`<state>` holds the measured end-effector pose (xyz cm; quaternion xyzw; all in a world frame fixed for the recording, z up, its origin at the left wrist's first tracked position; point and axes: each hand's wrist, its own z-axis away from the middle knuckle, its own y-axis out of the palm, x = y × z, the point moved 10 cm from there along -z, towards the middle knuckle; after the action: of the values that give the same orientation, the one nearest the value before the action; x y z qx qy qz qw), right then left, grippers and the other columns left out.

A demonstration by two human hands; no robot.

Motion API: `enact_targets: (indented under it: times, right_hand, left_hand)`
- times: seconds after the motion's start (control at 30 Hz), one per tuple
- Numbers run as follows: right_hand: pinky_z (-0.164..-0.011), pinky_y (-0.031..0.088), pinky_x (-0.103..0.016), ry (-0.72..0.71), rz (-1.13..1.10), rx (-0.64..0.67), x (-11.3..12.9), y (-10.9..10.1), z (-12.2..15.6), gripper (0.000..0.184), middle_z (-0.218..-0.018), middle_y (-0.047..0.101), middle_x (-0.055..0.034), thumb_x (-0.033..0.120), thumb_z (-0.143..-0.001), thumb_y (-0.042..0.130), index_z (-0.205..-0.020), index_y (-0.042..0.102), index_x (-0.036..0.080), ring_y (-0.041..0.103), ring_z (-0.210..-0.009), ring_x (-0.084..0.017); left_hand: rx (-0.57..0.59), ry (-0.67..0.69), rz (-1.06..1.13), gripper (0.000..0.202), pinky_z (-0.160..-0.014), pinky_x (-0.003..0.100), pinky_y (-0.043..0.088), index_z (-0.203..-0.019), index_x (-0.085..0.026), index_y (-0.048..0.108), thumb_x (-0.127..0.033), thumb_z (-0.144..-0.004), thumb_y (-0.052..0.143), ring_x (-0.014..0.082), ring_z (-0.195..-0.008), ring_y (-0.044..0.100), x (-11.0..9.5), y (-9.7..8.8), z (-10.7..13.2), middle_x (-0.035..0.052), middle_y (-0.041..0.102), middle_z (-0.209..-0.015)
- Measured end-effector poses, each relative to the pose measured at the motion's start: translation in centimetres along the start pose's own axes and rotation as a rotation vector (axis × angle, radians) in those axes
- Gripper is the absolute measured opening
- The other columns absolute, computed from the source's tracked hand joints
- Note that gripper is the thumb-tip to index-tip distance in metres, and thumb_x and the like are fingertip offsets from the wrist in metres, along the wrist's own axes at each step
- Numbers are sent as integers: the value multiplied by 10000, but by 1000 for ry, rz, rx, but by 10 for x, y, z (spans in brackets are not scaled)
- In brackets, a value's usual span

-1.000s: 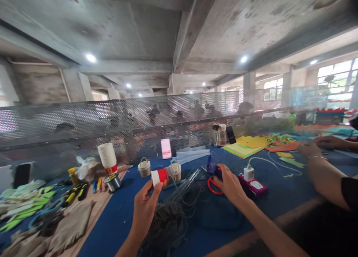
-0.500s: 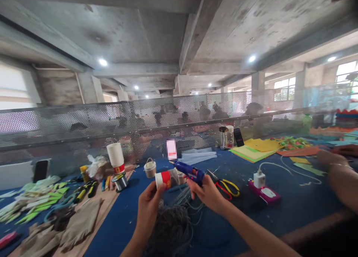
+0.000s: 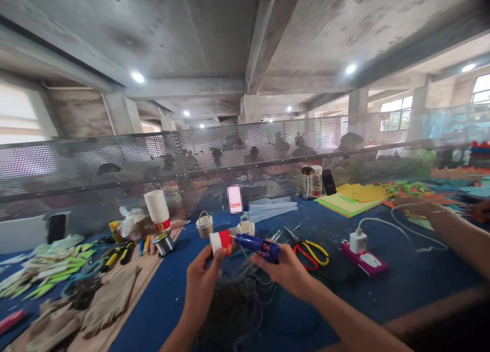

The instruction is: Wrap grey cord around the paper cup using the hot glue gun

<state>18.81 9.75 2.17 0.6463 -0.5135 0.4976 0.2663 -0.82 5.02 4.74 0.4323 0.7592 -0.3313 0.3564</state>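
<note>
My left hand grips a red and white paper cup, tilted on its side, by its pale end. A blue hot glue gun is held in my right hand, its nozzle pointing left and close to the cup's red side; whether it touches I cannot tell. Behind the cup stand two small pale buckets with handles, one at the left and one partly hidden. Beneath my hands lies a heap of grey yarn. Scissors with red and yellow handles rest to the right of the glue gun.
At the left are a stack of paper cups, a wire spool, pliers and gloves. A purple power strip with a white charger lies right. Coloured sheets lie behind it. Another person's arm reaches in from the right.
The glue gun has come down and its nozzle now points at the cup's side instead of above it. The other person's arm at the right has reached further left.
</note>
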Motion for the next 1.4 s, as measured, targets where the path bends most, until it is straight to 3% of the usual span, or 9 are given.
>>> enact_targets:
  times: [0.33,0.6,0.77,1.07,1.4]
  right_hand:
    - [-401,350,-172,-12,72,40,-5,5,-1,364,-587,443,57,511,-827,653,-836,638,148,376,-452,-64]
    - [-373,351,-180,6,77,24,-6,4,-1,349,-562,445,56,503,-815,665,-807,633,156,400,-417,-72]
    - [-371,360,-179,14,70,25,-10,4,-1,353,-572,454,55,505,-819,662,-854,653,154,397,-414,-69]
    - [-365,364,-185,29,76,20,-12,2,-2,364,-540,426,68,518,-822,659,-865,654,156,394,-390,-70]
    - [-369,361,-192,8,73,21,-9,2,-1,358,-500,421,75,517,-834,648,-904,676,167,403,-377,-78]
  left_hand:
    - [-51,24,-80,335,-701,241,445,-955,-142,708,-447,-862,607,207,-798,596,-1,-6,-3,-5,662,-753]
    - [-46,35,-89,404,-727,254,449,-1112,-140,702,-447,-875,590,206,-801,591,4,-7,-3,25,710,-869]
    - [-70,40,-118,410,-707,263,449,-1059,-136,717,-472,-863,589,203,-765,586,1,-8,-4,21,704,-838]
    - [-41,45,-115,392,-847,281,433,-1113,-141,687,-440,-880,588,231,-925,607,3,-5,-3,38,730,-1004]
    - [-75,75,-150,384,-779,257,450,-1045,-148,721,-457,-835,632,219,-848,611,0,-7,-4,22,726,-911]
